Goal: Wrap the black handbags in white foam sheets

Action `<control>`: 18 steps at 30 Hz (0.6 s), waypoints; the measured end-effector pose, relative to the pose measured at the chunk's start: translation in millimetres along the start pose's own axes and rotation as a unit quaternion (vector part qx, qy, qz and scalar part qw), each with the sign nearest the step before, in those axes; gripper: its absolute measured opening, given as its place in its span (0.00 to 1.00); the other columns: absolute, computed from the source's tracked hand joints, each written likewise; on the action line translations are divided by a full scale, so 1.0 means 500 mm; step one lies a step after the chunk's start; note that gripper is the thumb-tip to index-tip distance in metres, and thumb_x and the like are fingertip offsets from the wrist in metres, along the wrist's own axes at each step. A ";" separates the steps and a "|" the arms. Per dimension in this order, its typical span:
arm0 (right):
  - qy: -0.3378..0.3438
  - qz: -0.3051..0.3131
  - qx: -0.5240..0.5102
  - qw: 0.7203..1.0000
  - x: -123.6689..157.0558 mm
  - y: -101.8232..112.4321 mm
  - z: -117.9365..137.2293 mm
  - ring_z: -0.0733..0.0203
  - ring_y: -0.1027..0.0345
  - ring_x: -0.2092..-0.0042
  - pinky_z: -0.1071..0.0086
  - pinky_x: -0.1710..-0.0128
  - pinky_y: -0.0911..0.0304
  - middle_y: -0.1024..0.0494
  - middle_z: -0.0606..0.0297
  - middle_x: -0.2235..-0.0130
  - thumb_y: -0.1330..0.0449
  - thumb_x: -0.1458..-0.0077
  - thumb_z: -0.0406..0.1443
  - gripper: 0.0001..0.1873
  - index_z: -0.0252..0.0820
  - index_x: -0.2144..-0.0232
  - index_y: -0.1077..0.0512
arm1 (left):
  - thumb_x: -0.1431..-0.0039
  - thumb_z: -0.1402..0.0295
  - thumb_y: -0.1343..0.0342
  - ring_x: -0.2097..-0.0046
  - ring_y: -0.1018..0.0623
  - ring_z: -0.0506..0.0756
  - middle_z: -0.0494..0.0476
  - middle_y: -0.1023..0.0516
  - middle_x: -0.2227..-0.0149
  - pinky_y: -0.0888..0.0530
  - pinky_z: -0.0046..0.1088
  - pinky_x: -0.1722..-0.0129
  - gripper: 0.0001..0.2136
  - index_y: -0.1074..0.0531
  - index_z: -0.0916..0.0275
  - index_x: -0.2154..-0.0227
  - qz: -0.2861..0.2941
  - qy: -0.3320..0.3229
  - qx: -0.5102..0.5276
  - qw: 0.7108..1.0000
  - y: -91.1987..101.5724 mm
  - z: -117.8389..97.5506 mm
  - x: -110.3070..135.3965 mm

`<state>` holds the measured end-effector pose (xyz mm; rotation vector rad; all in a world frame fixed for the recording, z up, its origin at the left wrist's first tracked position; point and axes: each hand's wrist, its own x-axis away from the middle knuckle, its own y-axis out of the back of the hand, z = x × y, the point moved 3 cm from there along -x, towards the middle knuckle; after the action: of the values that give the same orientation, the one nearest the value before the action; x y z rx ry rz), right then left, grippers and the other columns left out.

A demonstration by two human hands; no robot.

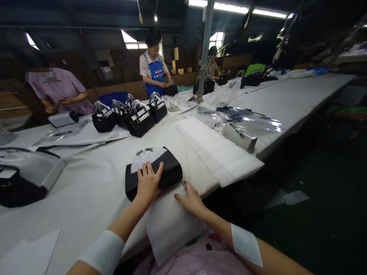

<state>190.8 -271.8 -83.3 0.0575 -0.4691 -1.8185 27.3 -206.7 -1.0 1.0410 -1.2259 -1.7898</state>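
On white-covered table (94, 179), head view: smooth black boxy handbag (172, 172) lies flat toward eleven o'clock, left hand (147, 183) spread across it, as if steadying. Right hand (191, 199) at bag's four o'clock, thumb and fingers parted; contact with thin white sheet (173, 231) uncertain.

Black handbag (172, 168): boxy, smooth-sided, lying flat on the white-covered table (94, 187) near the front edge, set at a slant. White wrap (139, 164) covers part of its upper face, dark patches at the far end. White sheet (172, 225): thin, faint marks, just nearside of bag, draped over table edge. Can't tell if it runs under the bag.
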 end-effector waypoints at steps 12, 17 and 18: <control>-0.194 0.186 -0.271 0.924 0.044 -0.052 0.002 0.56 0.26 0.70 0.66 0.68 0.31 0.20 0.61 0.70 0.37 0.63 0.33 0.18 0.38 0.64 0.28 | 0.63 0.63 0.29 0.37 0.44 0.77 0.75 0.50 0.35 0.44 0.58 0.44 0.55 0.60 0.45 0.35 0.029 -0.001 -0.006 1.000 -0.010 0.010 0.001; -0.168 0.203 -0.306 0.915 0.098 0.001 -0.014 0.59 0.28 0.69 0.69 0.68 0.35 0.19 0.63 0.68 0.37 0.62 0.34 0.17 0.40 0.64 0.26 | 0.60 0.62 0.30 0.38 0.41 0.75 0.76 0.48 0.37 0.40 0.53 0.44 0.52 0.57 0.49 0.35 0.016 -0.005 0.018 1.000 -0.003 0.027 -0.002; -0.165 0.210 -0.308 0.913 0.104 0.010 -0.015 0.58 0.28 0.69 0.69 0.68 0.35 0.19 0.63 0.68 0.36 0.62 0.35 0.16 0.40 0.65 0.25 | 0.60 0.62 0.31 0.38 0.41 0.74 0.75 0.48 0.37 0.40 0.53 0.44 0.52 0.57 0.49 0.35 0.015 -0.009 0.022 1.000 -0.002 0.026 0.002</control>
<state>182.0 -323.5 -78.1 -0.7431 -0.1029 -1.4731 14.9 -202.4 0.5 1.0287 -1.2899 -1.7603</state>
